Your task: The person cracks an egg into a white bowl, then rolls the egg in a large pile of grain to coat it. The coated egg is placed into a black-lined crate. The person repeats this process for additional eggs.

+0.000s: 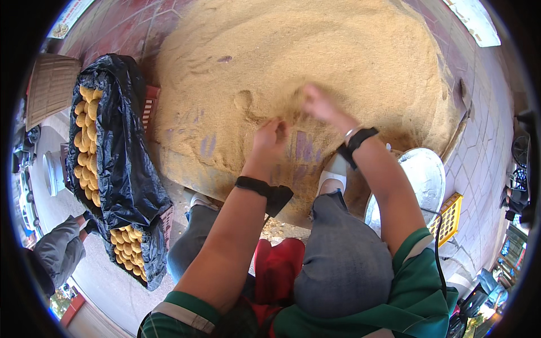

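Note:
A broad heap of tan husk-like grains (338,46) lies on a sheet in front of me. My left hand (270,137) is low over its near part, fingers curled; whether it holds anything is hidden. My right hand (322,105), blurred by motion, is just above the heap, up and to the right of the left. Loose grains look stirred up beside its fingers, and I cannot tell if anything is in it. A rounded, grain-coated lump (243,100) rests in the heap left of both hands. Near my hands, bare purple patches of the sheet (305,145) show through.
On the left, crates lined with black plastic (122,169) hold several egg-shaped, grain-coated balls (86,139). A wicker basket (53,88) is behind them. A round whitish metal lid or basin (422,177) and a yellow crate (449,219) are at right. A person's legs (63,243) show lower left.

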Available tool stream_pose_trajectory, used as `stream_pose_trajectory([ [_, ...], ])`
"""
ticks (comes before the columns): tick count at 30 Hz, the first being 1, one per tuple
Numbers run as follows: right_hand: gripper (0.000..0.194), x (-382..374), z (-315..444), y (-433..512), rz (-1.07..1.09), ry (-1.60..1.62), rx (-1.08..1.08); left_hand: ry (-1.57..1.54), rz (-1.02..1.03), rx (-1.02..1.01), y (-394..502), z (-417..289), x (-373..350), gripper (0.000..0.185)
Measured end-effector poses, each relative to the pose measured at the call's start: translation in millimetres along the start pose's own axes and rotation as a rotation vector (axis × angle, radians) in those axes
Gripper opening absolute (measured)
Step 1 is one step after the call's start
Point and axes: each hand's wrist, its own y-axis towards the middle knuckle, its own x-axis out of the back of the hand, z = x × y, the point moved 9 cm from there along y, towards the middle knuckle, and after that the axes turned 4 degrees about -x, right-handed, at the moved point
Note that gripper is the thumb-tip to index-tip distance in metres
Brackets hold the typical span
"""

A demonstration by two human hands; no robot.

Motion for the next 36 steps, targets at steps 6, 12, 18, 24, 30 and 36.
stream_pose_trajectory([
  [6, 0.032, 104, 14, -28, -0.527, 0.328, -0.099, -0.028, 0.324, 0.072, -31, -7, -76, 0.059],
  [12, 0.036, -44, 9, -59, 0.058, 1.688, -0.401, 0.561, 0.282, -0.154, -46, -22, -107, 0.060],
  [18, 0.031, -42, -4, -49, 0.112, 1.733, -0.277, 0.664, 0.212, -0.493, -49, -56, -105, 0.056],
  [24, 0.016, -47, 10, -62, -0.016, 1.379, -0.310, 0.603, -0.209, -0.153, -20, -29, -35, 0.045],
  [30, 0.013, 12, 34, -67, -0.729, 0.198, 0.139, 0.117, 0.152, 0.173, -43, 51, -82, 0.050],
  [36, 0.011, 45, 9, -55, -0.678, 0.474, 0.023, 0.403, -0.070, -0.184, -29, -23, -47, 0.053],
])
